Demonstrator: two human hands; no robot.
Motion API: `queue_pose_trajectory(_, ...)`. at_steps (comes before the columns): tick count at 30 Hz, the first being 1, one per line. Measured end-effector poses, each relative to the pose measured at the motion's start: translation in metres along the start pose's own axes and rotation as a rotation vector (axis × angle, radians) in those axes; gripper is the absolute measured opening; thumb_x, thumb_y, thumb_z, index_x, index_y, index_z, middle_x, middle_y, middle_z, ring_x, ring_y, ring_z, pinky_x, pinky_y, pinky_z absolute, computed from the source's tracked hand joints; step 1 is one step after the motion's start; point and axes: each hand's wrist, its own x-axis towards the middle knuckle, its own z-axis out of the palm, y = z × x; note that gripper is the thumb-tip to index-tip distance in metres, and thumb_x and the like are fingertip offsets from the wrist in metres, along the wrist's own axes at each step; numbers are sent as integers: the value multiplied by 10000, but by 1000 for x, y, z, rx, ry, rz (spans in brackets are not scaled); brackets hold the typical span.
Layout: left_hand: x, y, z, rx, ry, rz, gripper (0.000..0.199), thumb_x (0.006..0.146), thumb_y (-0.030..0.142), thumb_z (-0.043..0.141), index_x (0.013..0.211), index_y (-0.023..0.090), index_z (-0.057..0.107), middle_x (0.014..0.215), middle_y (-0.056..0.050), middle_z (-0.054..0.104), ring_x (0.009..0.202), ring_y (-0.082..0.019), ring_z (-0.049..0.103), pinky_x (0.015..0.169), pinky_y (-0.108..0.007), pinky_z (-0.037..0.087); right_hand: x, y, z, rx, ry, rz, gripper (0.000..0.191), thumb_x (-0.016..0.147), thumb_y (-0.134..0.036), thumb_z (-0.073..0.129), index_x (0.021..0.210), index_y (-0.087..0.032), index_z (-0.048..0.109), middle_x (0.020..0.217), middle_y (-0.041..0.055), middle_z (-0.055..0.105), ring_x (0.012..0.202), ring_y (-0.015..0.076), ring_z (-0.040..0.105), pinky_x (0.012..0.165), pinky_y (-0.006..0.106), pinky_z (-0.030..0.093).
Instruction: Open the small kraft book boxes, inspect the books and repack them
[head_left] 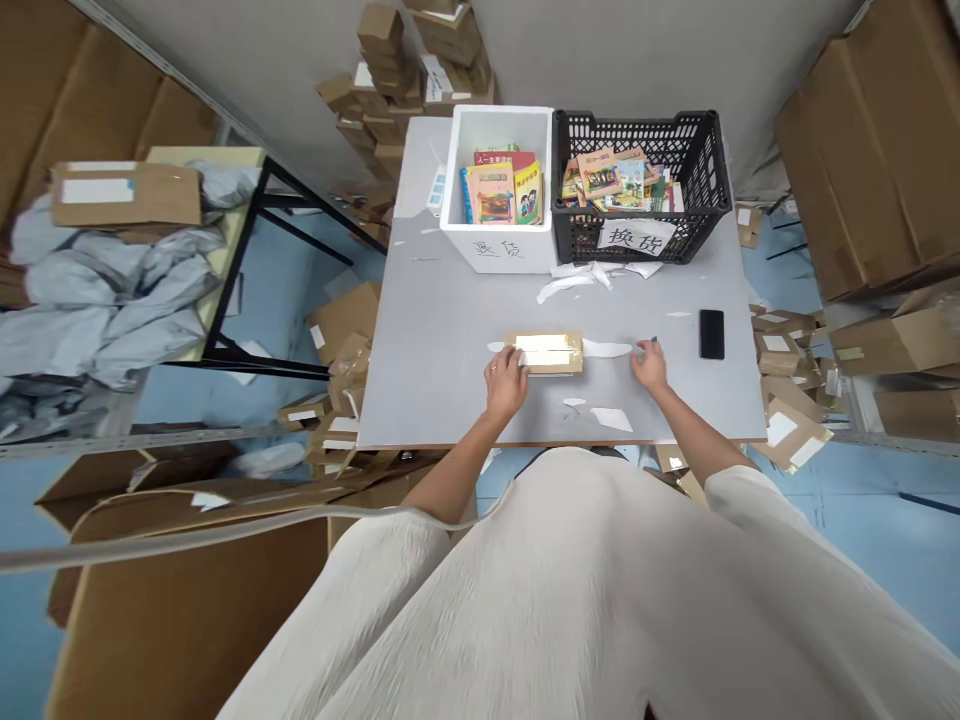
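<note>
A small cardboard box [573, 352] with a white label on top lies on the grey table [442, 310]. My left hand [505, 382] rests against the box's left end, fingers bent over its near edge; a ring shows on one finger. To the right of the box, my right hand [649, 366] is closed near the tabletop. A small dark tip shows at its fingers, too little to tell what it is. Between the box and my right hand lies a strip of white paper [609, 349]. More paper scraps [612, 418] lie near the front edge.
At the table's back stand a white foam box [499, 235] and a black plastic crate [716, 190], both holding books. A black phone [712, 334] lies at right. Grey parcels [142, 270] fill a side table at left. Cardboard boxes [360, 320] crowd the floor around.
</note>
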Motion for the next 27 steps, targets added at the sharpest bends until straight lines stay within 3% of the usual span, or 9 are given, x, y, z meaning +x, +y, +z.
queue_pose_trajectory(4,13,-8,9,-82,70,-112,606,1088,313,462,1680,186,490,1732,-234,501,1602,-413,476,1299,-634,440,-4,-60,5,204,-104,-266,465,1016,-361,590,1447,-216,684,1430,162,694,1098,296,698,1080,487,585)
queue_pose_trajectory(9,19,-18,14,-142,54,-93,683,1044,299,531,1716,203,446,1649,-210,589,1543,-394,542,1243,-581,519,-16,-111,13,209,-180,-320,517,979,-330,600,1469,-184,675,1471,177,707,1159,295,705,1106,477,582)
queue_pose_trajectory(12,20,-23,14,-148,35,-61,730,1050,321,550,1754,207,396,1708,-202,543,1588,-394,505,1256,-566,504,-20,-122,12,234,-169,-305,518,954,-317,609,1457,-210,668,1438,158,735,1137,291,707,1101,483,587)
queue_pose_trajectory(15,22,-27,18,-296,70,-6,809,1052,353,580,1804,234,305,1769,-191,483,1637,-402,460,1286,-587,470,-20,-126,8,309,-118,-258,527,934,-367,642,1445,-236,638,1384,143,752,1093,284,720,1074,494,601)
queue_pose_trajectory(19,25,-33,27,-581,150,3,952,1050,447,664,1838,258,164,1780,-215,439,1550,-396,564,1251,-579,511,-14,-132,5,430,-40,-171,508,919,-456,662,1384,-264,595,1310,119,759,1100,276,733,1059,489,614)
queue_pose_trajectory(23,24,-38,33,-601,146,37,830,1036,364,658,1779,248,306,1678,-201,541,1521,-378,582,1246,-579,523,-5,-137,5,396,-38,-220,403,953,-515,608,1270,-269,650,1398,138,717,1257,310,709,1114,523,596)
queue_pose_trajectory(27,25,-41,29,-533,71,98,687,1010,263,623,1678,236,465,1562,-177,655,1516,-382,582,1257,-597,520,3,-142,5,227,-103,-347,451,1028,-520,530,1356,-263,703,1588,158,615,1467,341,597,1250,557,512)
